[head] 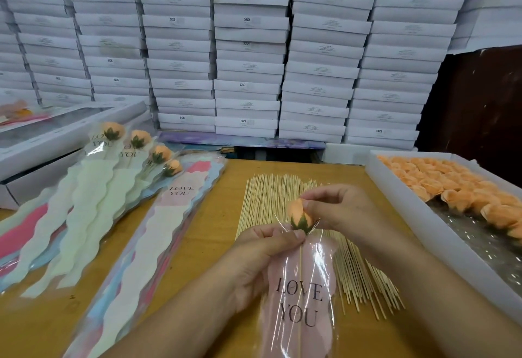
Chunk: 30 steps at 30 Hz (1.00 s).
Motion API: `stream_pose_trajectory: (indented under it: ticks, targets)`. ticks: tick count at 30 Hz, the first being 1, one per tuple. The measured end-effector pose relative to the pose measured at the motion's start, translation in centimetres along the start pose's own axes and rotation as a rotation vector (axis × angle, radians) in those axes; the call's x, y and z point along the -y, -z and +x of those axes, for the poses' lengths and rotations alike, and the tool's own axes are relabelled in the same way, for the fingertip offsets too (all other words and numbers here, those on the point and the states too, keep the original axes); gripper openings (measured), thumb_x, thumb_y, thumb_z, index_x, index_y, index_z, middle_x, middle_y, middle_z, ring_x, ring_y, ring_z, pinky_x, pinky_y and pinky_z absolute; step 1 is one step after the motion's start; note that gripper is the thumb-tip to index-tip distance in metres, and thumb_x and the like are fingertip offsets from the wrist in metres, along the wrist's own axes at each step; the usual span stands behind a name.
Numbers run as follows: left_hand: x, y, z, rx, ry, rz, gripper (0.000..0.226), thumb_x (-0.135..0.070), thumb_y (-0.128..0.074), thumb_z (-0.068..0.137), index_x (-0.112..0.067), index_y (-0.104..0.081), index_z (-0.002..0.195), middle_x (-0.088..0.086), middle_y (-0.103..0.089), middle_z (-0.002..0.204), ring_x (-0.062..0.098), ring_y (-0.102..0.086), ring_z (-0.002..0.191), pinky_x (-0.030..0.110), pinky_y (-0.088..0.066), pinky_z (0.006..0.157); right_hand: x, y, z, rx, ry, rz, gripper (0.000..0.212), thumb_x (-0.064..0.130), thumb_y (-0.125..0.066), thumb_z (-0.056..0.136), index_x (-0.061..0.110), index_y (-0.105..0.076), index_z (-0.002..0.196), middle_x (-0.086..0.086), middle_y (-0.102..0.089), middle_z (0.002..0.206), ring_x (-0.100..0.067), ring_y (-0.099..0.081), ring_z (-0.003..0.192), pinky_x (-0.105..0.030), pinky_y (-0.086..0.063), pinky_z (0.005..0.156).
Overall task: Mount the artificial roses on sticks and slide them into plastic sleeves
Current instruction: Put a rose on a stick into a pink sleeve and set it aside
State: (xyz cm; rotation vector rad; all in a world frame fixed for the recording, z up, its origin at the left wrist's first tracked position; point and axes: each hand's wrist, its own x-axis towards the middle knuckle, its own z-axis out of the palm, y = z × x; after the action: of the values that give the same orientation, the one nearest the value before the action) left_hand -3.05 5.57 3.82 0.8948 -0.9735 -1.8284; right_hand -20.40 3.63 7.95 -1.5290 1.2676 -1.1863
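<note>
Near the table's front edge, the left hand (262, 247) is pinching a pink sleeve's (299, 301) mouth to steady it, while the right hand (336, 210) is pinching the orange rose (300, 213), its stick (301, 261) already inside.

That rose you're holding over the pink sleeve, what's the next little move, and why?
Probably push the rose further down into the pink sleeve. Its stick already runs inside the plastic, but the bloom sits at the sleeve's mouth, above the LOVE YOU print. The left hand pinches the sleeve top and the right hand holds the bloom, so both seem placed for that.
</note>
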Motion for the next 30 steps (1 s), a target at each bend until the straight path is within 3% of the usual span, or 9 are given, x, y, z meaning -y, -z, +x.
stream_pose_trajectory:
  ticks: [3, 7, 10, 14, 16, 20, 22, 25, 30]
  targets:
    - [-0.06, 0.05, -0.01, -0.023, -0.005, 0.004, 0.009, -0.01, -0.081, 0.074, -0.006, -0.076, 0.08, 0.02, -0.073, 0.088, 0.026, -0.071, 0.069, 0.032, -0.06, 0.064, -0.13, -0.16, -0.02, -0.018, -0.002, 0.011, 0.01, 0.01, -0.074, 0.087, 0.019, -0.078, 0.089, 0.004, -0.078, 0.083, -0.007, -0.073, 0.076, -0.016, -0.054, 0.063]
    - [0.14, 0.03, 0.09, -0.052, -0.02, -0.011, 0.035, -0.013, -0.08, 0.075, 0.005, -0.073, 0.105, 0.026, -0.07, 0.101, 0.031, -0.069, 0.077, 0.039, -0.059, 0.078, -0.25, -0.37, -0.05, -0.02, -0.015, -0.014, 0.012, 0.01, -0.071, 0.088, 0.018, -0.079, 0.086, 0.004, -0.078, 0.086, -0.014, -0.074, 0.084, -0.029, -0.061, 0.077]
    - [0.07, -0.06, 0.07, -0.072, -0.022, -0.011, 0.048, -0.013, -0.081, 0.075, 0.007, -0.068, 0.116, 0.031, -0.068, 0.11, 0.032, -0.067, 0.084, 0.043, -0.056, 0.087, -0.24, -0.42, -0.06, -0.016, -0.02, -0.048, 0.02, 0.013, -0.065, 0.091, 0.021, -0.081, 0.082, 0.01, -0.077, 0.087, -0.006, -0.072, 0.084, -0.026, -0.061, 0.076]
    - [0.01, 0.12, 0.2, -0.107, -0.017, 0.008, 0.055, -0.014, -0.085, 0.071, 0.005, -0.065, 0.119, 0.027, -0.072, 0.106, 0.034, -0.07, 0.081, 0.042, -0.059, 0.08, 0.02, -0.43, -0.29, 0.036, -0.017, -0.085, 0.024, 0.021, -0.062, 0.092, 0.031, -0.081, 0.081, 0.015, -0.076, 0.086, 0.004, -0.068, 0.081, -0.014, -0.051, 0.067]
    - [0.08, 0.26, 0.39, -0.121, -0.02, 0.001, 0.056, -0.014, -0.084, 0.072, 0.004, -0.064, 0.121, 0.027, -0.072, 0.107, 0.034, -0.07, 0.082, 0.043, -0.059, 0.079, 0.11, -0.47, -0.33, 0.048, -0.014, -0.089, 0.025, 0.024, -0.06, 0.093, 0.032, -0.081, 0.081, 0.016, -0.076, 0.088, 0.004, -0.067, 0.083, -0.021, -0.05, 0.075]
    - [0.15, 0.32, 0.66, -0.108, -0.038, -0.034, 0.034, -0.015, -0.087, 0.063, -0.007, -0.074, 0.093, 0.021, -0.075, 0.091, 0.028, -0.072, 0.07, 0.035, -0.06, 0.064, 0.23, -0.56, -0.5, 0.067, -0.027, -0.091, 0.026, 0.031, -0.059, 0.094, 0.029, -0.081, 0.081, 0.02, -0.074, 0.091, 0.008, -0.066, 0.089, -0.028, -0.048, 0.088]
    - [0.03, 0.35, 0.62, -0.141, -0.034, -0.035, 0.043, -0.017, -0.092, 0.059, -0.011, -0.07, 0.096, 0.02, -0.076, 0.094, 0.029, -0.073, 0.073, 0.04, -0.061, 0.074, 0.24, -0.75, -0.64, 0.071, -0.025, -0.081, 0.026, 0.034, -0.058, 0.095, 0.031, -0.08, 0.081, 0.021, -0.072, 0.094, 0.01, -0.066, 0.086, -0.025, -0.046, 0.083]
    - [-0.07, 0.5, 0.61, -0.171, -0.03, 0.0, 0.074, -0.021, -0.096, 0.058, -0.007, -0.061, 0.122, 0.022, -0.074, 0.107, 0.034, -0.072, 0.089, 0.048, -0.057, 0.09, 0.23, -0.94, -0.72, 0.046, -0.021, -0.09, 0.027, 0.037, -0.057, 0.096, 0.033, -0.08, 0.082, 0.019, -0.072, 0.095, 0.009, -0.066, 0.083, -0.027, -0.047, 0.084]
    - [-0.08, 0.8, 0.9, -0.162, -0.029, 0.002, 0.057, -0.018, -0.088, 0.064, -0.008, -0.065, 0.115, 0.022, -0.075, 0.101, 0.034, -0.072, 0.083, 0.045, -0.058, 0.084, 0.17, -1.04, -0.67, 0.052, -0.042, -0.134, 0.028, 0.045, -0.052, 0.097, 0.035, -0.078, 0.09, 0.011, -0.074, 0.096, 0.001, -0.067, 0.091, -0.033, -0.047, 0.096]
